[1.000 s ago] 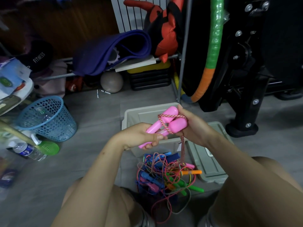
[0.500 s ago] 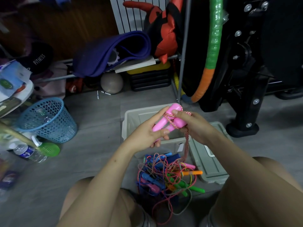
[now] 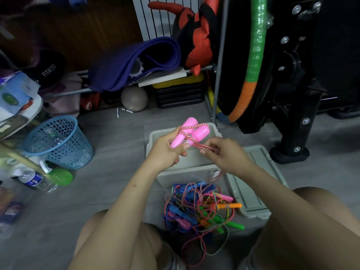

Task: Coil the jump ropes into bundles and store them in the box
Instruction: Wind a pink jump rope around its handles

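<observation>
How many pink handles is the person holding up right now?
2. Both pink handles lie side by side in the left hand over the box, cord wound round them; the right hand pinches the cord.

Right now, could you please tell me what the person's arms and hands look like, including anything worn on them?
Both arms are bare from the bottom edge of the picture to the fingertips: no sleeves, gloves, watch, bracelet or rings show on the left hand or the right hand. The left forearm has one small dark spot. The fingernails that show look short and unpainted. The knees below are bare too.
</observation>
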